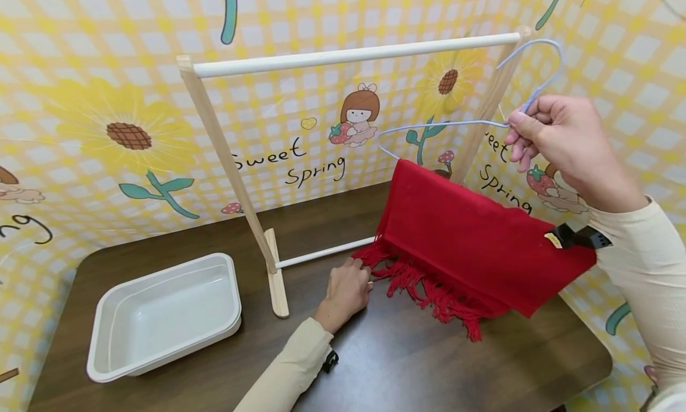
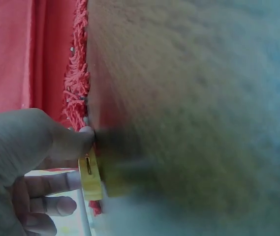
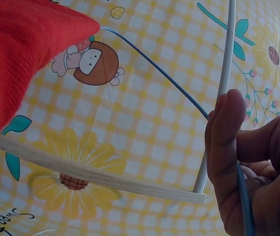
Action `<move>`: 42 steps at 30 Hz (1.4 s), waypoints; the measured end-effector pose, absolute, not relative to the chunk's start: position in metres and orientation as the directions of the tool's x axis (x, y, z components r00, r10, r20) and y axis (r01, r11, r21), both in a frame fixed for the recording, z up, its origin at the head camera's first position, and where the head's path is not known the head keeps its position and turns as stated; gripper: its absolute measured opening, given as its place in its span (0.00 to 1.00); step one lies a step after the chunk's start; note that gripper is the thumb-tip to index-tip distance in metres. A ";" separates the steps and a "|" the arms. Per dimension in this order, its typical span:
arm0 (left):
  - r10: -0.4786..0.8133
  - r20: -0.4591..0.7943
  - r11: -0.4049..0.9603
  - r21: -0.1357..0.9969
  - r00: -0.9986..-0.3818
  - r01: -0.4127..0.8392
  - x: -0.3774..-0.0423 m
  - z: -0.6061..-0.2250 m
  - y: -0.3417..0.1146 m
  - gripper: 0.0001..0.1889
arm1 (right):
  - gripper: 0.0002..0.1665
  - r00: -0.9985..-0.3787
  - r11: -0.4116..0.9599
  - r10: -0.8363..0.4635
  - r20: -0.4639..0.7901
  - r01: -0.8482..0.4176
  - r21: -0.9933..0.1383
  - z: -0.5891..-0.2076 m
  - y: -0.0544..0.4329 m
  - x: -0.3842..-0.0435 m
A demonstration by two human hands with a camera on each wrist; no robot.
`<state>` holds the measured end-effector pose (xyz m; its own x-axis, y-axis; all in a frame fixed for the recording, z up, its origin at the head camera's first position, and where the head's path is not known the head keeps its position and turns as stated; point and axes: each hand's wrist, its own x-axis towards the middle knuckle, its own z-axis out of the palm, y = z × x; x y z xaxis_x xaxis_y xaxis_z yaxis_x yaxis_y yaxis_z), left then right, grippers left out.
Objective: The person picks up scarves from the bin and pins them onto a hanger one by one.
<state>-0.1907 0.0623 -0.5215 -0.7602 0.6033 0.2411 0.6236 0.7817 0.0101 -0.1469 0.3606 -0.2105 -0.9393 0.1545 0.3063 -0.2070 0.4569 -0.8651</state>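
A light-blue wire hanger (image 1: 442, 125) is pinched below its hook by my raised right hand (image 1: 563, 144), and the right wrist view shows its wire (image 3: 157, 66) running to my fingers. Folded over the hanger is a red fringed scarf (image 1: 455, 233), its tassels hanging down to about table level. My left hand (image 1: 345, 287) is low at the tabletop by the tassels' left end. In the left wrist view its thumb and fingers pinch a small yellow piece (image 2: 89, 179) with a slot, right beside the fringe (image 2: 76, 73); its exact kind is unclear.
A wooden rack with a white top rail (image 1: 343, 57) stands behind the scarf. Its left foot (image 1: 277, 275) rests on the dark wooden table (image 1: 396, 364). At left is a white plastic tub (image 1: 163, 308). Yellow checked cloth (image 1: 300, 19) covers the walls.
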 end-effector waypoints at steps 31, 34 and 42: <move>0.438 0.401 0.547 0.591 -0.805 0.592 -0.194 -0.422 0.034 0.12 | 0.15 -0.953 0.506 0.149 0.265 -0.157 -0.848 -0.212 0.347 -0.140; 0.428 0.450 0.499 0.606 -0.784 0.620 -0.199 -0.411 0.033 0.12 | 0.16 -0.951 0.507 0.148 0.272 -0.163 -0.846 -0.211 0.345 -0.140; 0.430 0.558 0.408 0.581 -0.710 0.704 -0.208 -0.392 0.036 0.11 | 0.16 -0.950 0.527 0.145 0.277 -0.163 -0.834 -0.214 0.344 -0.138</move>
